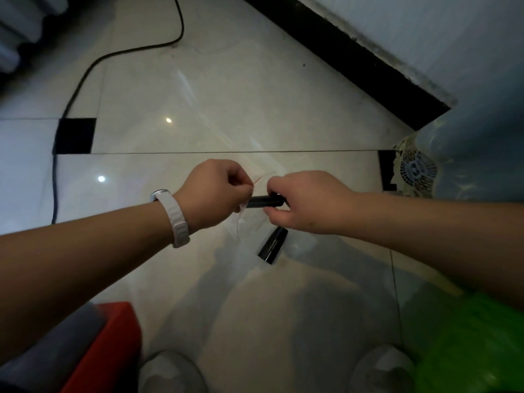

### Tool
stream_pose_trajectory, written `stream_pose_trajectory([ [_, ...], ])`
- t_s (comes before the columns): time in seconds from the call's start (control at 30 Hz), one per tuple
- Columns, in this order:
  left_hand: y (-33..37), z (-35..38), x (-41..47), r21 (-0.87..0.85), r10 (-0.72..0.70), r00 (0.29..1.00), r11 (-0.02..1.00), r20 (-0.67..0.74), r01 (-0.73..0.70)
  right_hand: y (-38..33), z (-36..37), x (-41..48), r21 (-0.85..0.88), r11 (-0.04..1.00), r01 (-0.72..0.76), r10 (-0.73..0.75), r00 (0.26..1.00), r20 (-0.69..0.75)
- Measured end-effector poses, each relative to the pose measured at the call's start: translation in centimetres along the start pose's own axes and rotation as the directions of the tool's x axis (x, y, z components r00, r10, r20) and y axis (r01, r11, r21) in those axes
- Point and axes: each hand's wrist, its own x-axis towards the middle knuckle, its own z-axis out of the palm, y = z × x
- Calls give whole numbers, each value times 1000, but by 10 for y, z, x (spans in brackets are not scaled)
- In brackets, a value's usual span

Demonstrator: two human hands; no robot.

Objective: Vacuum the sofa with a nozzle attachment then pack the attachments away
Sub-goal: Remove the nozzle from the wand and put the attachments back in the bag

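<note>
Cream glossy tiles point(226, 95), edged by black skirting point(354, 58), bear an attachment point(272, 245).

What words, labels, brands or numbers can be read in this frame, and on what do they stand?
No text is readable.
On the black attachment in the right hand: no marking shows.
On the second attachment on the floor: plain.
On the clear bag pinched by the left hand: no print visible.
On the wristwatch: face turned aside, unreadable.
On the red box: no lettering shows.
</note>
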Motion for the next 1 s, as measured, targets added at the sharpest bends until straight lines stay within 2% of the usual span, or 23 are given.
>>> stream_pose_trajectory([
  [0.13, -5, -2, -4, -69, -35, 999, 997, -5, 35, -3, 1, 7, 0, 1000, -26, 26, 999, 18],
  [0.27, -8, -2, -2, -121, -68, 998, 990, 8, 69, 1, 5, 5, 70, 994, -85, 82, 995, 50],
  [0.43, -1, -1, 0, -231, -81, 996, 969, 28, 85, -1, 12, -2, 353, 912, -208, 183, 978, 104],
  [0.53, 0, -1, -1, -242, -75, 997, 967, 30, 80, -4, 14, -6, 435, 864, -253, 227, 967, 111],
  [0.7, 4, 0, -9, -313, -58, 994, 946, 90, 84, -12, 5, -2, 313, 924, -219, 260, 961, -95],
  [0.83, 13, 4, -16, -385, -8, 991, 921, 133, 59, -14, 2, 7, 261, 942, -210, 236, 969, -72],
  [1.0, 1, -1, -15, -355, -52, 996, 932, 70, 74, -12, 11, 8, 288, 942, -174, 204, 976, -78],
])
